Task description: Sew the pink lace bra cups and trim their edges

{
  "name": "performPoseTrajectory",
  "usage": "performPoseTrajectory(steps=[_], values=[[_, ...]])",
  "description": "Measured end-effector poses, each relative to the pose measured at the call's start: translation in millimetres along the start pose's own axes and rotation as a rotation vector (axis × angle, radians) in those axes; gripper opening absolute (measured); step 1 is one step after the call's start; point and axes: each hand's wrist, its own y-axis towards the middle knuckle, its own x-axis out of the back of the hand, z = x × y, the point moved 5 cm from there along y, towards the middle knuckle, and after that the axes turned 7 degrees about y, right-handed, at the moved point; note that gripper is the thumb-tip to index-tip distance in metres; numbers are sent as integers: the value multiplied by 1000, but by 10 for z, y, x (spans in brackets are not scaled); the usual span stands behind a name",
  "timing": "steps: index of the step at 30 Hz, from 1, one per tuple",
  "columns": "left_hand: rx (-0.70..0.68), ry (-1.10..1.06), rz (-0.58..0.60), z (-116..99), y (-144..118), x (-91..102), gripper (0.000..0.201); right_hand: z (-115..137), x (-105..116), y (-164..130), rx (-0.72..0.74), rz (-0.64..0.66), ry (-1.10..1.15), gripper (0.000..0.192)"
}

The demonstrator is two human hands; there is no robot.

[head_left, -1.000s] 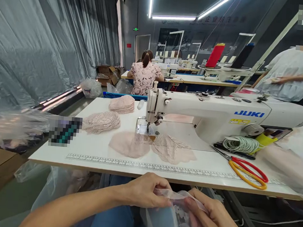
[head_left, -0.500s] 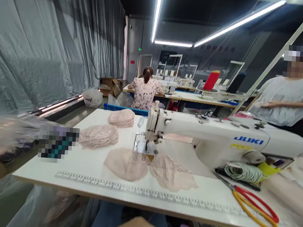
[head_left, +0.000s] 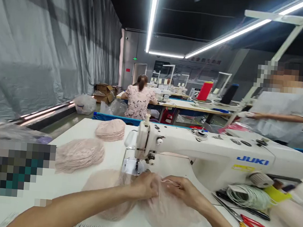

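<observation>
My left hand (head_left: pixel 147 186) is closed on a sheer pale-pink lace piece (head_left: pixel 163 212), just in front of the presser foot (head_left: pixel 137 165). On the same piece, my right hand (head_left: pixel 181 189) pinches a gathered edge a little to the right. The cloth hangs in folds between the hands and spreads over the table. Another sheer pink piece (head_left: pixel 101 183) lies flat under my left forearm, partly hidden by it. Behind the hands stands the white sewing machine (head_left: pixel 191 141).
Two stacks of pink lace pieces, a nearer stack (head_left: pixel 81 155) and a farther stack (head_left: pixel 110 129), lie left of the machine. Scissors (head_left: pixel 248 222) with red and yellow handles and a coiled white cord (head_left: pixel 244 196) lie at right. A person (head_left: pixel 140 100) sits ahead; another person (head_left: pixel 280 109) stands at right.
Both hands have come up onto the table and taken hold of the right-hand lace piece, now bunched and lifted. The view has tilted up and moved closer to the machine.
</observation>
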Motion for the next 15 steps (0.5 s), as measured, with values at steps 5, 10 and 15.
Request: performPoseTrajectory(steps=[5, 10, 15], values=[[41, 221, 31, 47, 47, -81, 19, -200, 87, -21, -240, -137, -257, 23], [44, 303, 82, 54, 80, -82, 21, -199, 152, -20, -307, -159, -376, 31], [43, 309, 79, 13, 111, -85, 20, -199, 101, 7, -278, -136, -430, 23]])
